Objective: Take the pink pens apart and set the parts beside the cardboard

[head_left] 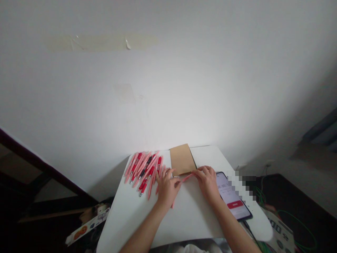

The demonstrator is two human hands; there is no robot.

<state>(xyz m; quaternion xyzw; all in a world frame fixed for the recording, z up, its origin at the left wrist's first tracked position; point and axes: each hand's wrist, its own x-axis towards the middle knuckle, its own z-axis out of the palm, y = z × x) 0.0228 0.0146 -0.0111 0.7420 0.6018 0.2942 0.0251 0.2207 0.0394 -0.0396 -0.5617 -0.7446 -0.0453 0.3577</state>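
Note:
A slim pink pen [187,177] is held between both hands just in front of a brown notebook or card [182,160]. The fingers of my left hand [168,187] pinch its left end. At the other end, my right hand [207,182] has its thumb and fingertips closed on the pen. Under my left hand the tip of another pink stick, likely a pen [172,204], sticks out. Left of that hand lies a loose pile of pens [143,168], mostly pink, with several red ones and dark ones among them.
A phone [233,198] with a timer-like screen and a cable lies beside my right forearm on the white table [189,218]. The wall [168,116] rises right behind the table. Boxes and green cables [302,225] lie on the floor at right.

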